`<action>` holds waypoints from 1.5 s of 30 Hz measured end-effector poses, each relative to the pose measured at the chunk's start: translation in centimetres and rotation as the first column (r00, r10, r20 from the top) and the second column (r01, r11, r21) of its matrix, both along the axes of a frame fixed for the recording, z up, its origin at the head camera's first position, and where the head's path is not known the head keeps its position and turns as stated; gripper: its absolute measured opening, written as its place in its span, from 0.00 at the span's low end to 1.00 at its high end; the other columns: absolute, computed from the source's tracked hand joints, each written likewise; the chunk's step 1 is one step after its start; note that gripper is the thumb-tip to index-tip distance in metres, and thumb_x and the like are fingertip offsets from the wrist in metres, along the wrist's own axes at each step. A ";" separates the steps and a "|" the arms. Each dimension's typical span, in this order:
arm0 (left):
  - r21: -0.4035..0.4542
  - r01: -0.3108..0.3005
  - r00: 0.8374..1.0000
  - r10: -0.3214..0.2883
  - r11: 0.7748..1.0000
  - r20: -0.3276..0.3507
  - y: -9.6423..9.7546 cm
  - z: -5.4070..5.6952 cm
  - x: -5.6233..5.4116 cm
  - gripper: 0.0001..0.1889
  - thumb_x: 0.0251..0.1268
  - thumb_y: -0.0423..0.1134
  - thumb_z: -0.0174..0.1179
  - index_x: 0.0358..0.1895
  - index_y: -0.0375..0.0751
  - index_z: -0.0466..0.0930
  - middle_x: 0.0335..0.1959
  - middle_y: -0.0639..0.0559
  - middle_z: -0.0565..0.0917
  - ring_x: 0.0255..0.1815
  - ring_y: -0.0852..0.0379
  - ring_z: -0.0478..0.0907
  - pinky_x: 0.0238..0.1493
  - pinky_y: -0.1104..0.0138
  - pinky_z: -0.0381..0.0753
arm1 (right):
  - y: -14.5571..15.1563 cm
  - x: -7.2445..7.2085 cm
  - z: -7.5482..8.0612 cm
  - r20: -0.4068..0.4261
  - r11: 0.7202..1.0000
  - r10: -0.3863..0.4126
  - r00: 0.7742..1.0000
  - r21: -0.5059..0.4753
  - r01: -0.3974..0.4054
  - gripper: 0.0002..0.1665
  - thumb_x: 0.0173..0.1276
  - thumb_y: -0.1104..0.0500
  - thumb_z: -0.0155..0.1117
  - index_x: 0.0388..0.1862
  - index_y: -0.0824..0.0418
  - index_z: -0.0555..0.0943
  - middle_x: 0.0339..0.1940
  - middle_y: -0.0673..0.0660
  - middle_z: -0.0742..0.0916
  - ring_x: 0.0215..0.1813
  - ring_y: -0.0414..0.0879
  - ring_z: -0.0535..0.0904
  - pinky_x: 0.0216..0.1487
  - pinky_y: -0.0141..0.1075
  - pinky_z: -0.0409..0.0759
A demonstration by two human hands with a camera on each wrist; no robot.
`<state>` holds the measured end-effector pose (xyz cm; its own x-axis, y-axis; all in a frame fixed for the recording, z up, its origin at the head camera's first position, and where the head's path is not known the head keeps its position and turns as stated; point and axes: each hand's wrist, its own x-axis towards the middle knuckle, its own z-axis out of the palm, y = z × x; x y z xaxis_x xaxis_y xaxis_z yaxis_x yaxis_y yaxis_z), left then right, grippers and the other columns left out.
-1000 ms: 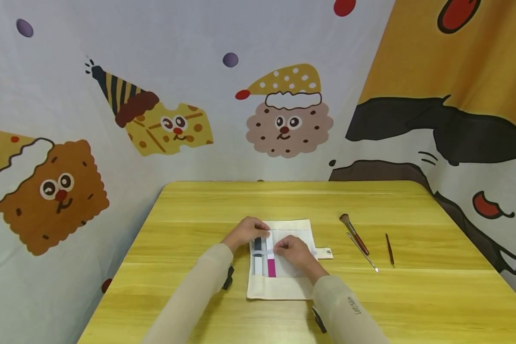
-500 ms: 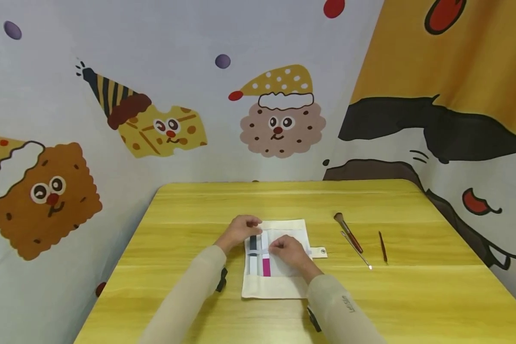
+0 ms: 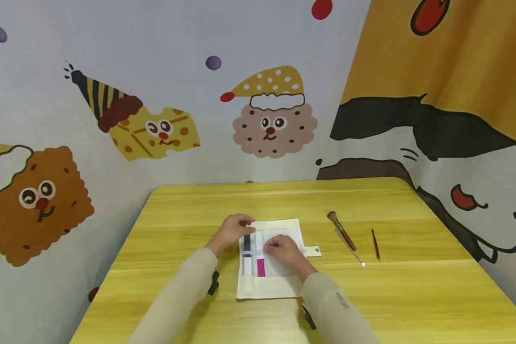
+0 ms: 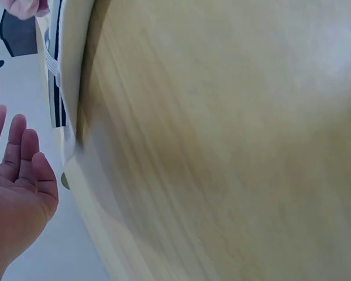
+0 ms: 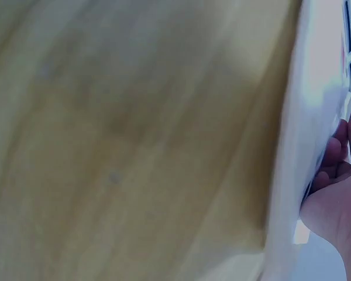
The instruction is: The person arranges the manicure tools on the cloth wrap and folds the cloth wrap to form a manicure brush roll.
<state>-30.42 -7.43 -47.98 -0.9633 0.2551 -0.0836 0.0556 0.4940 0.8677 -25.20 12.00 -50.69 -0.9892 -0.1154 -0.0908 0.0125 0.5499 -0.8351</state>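
A cream fabric pouch (image 3: pixel 270 287) lies unfolded on the table, its snap strap (image 3: pixel 313 251) out to the right. A dark-and-white strip (image 3: pixel 247 242) and a white-and-magenta strip (image 3: pixel 261 267) stand side by side on its left part, crossed by a pale elastic band (image 3: pixel 252 253). My right hand (image 3: pixel 284 251), fingers curled, pinches the band just right of the magenta strip. At the pouch's upper left, my left hand (image 3: pixel 231 230) hovers by the tops of the strips, thumb and forefinger apart. The left wrist view shows that hand's (image 4: pixel 23 193) other fingers loosely extended.
On the table (image 3: pixel 172 282), right of the pouch, lie a makeup brush (image 3: pixel 343 227), a thin silvery tool (image 3: pixel 350 248) beside it and a slim dark-red tool (image 3: pixel 376 244). A printed cloth (image 3: pixel 167 71) hangs behind the table.
The head view has turned slightly right, so everything sits further left in it. My left thumb and forefinger have spread a little; the right hand keeps its place on the band.
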 end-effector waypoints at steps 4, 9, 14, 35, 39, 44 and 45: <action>0.006 0.011 1.000 -0.011 1.000 -0.003 0.2 0.4 0.3 0.16 0.66 0.39 0.67 0.55 0.40 0.83 0.53 0.46 0.81 0.54 0.49 0.74 0.56 0.56 0.76 | 0.6 -0.6 0.4 -0.030 0.998 -0.005 1.000 -0.058 0.003 0.05 0.68 0.63 0.66 0.36 0.63 0.87 0.34 0.52 0.86 0.38 0.44 0.76 0.44 0.39 0.76; 0.017 0.042 0.999 -0.041 0.999 -0.010 0.5 0.6 0.6 0.17 0.66 0.39 0.66 0.55 0.39 0.82 0.53 0.43 0.81 0.51 0.50 0.74 0.52 0.59 0.78 | 2.3 -1.5 1.6 -0.022 0.994 -0.074 0.997 -0.086 0.071 0.06 0.70 0.61 0.65 0.38 0.64 0.86 0.34 0.53 0.85 0.37 0.46 0.76 0.41 0.37 0.76; 0.023 0.094 0.995 -0.093 0.995 -0.036 1.0 0.4 1.4 0.16 0.66 0.39 0.67 0.53 0.37 0.83 0.47 0.48 0.82 0.46 0.51 0.75 0.46 0.63 0.80 | 4.8 -2.1 2.7 0.021 0.985 -0.144 0.989 -0.088 0.146 0.10 0.72 0.57 0.64 0.45 0.62 0.84 0.42 0.56 0.85 0.44 0.49 0.78 0.45 0.40 0.77; -0.018 0.196 0.972 -0.197 0.980 -0.131 3.0 -2.1 3.4 0.08 0.59 0.35 0.72 0.40 0.36 0.88 0.35 0.55 0.83 0.38 0.59 0.76 0.43 0.66 0.78 | 16.9 -2.4 5.6 0.067 0.945 -0.282 0.957 -0.156 0.289 0.30 0.80 0.49 0.51 0.71 0.67 0.68 0.70 0.67 0.70 0.71 0.62 0.64 0.67 0.56 0.65; -0.104 0.192 0.964 -0.208 0.976 -0.168 3.1 -2.3 3.5 0.06 0.58 0.37 0.72 0.37 0.41 0.89 0.33 0.59 0.83 0.36 0.62 0.76 0.42 0.66 0.78 | 18.0 -2.5 5.3 0.080 0.935 -0.309 0.948 -0.158 0.318 0.32 0.80 0.48 0.50 0.73 0.67 0.65 0.72 0.67 0.68 0.73 0.63 0.61 0.69 0.56 0.63; -0.210 0.180 0.952 -0.224 0.961 -0.210 3.3 -2.4 3.5 0.04 0.57 0.39 0.73 0.34 0.46 0.90 0.31 0.62 0.83 0.34 0.64 0.76 0.50 0.60 0.72 | 18.8 -2.5 4.5 0.096 0.933 -0.318 0.943 -0.145 0.329 0.32 0.80 0.48 0.49 0.73 0.68 0.64 0.73 0.68 0.67 0.73 0.64 0.60 0.70 0.56 0.62; -0.223 0.176 0.951 -0.224 0.959 -0.213 3.4 -2.5 3.6 0.04 0.56 0.39 0.73 0.34 0.46 0.90 0.30 0.62 0.83 0.34 0.64 0.77 0.51 0.59 0.70 | 18.9 -2.5 4.3 0.098 0.934 -0.318 0.943 -0.139 0.330 0.33 0.80 0.48 0.49 0.73 0.68 0.64 0.73 0.68 0.67 0.73 0.64 0.60 0.69 0.56 0.62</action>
